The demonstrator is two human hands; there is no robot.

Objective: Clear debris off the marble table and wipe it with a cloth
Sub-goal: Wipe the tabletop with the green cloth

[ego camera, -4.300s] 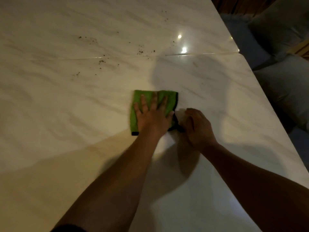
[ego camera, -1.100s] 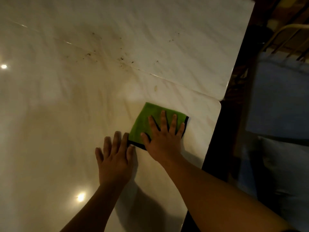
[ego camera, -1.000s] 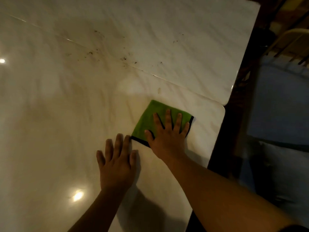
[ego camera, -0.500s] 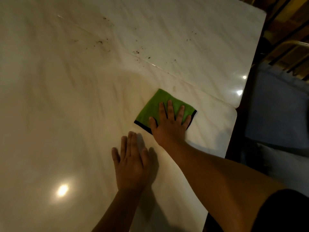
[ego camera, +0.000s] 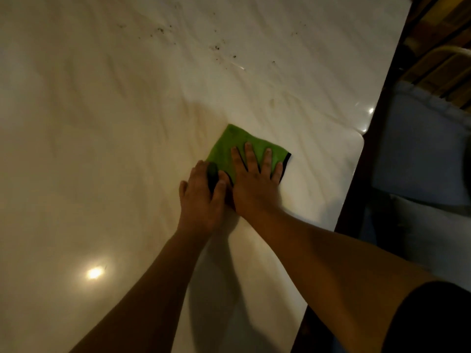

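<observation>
Left hand [ego camera: 201, 200] moved off table [ego camera: 102, 149] onto cloth [ego camera: 229, 146], fingers [ego camera: 221, 189] pinching its corner; right hand [ego camera: 254, 187] spread flat atop.

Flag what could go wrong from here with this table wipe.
1. The dark crumbs lie well beyond the green cloth. A sweep toward the table edge could push them onto the blue seat beside it.
2. The left hand appears to grip the cloth's near corner while the right hand presses flat on it, so the cloth may bunch up and skip patches of marble.
</observation>
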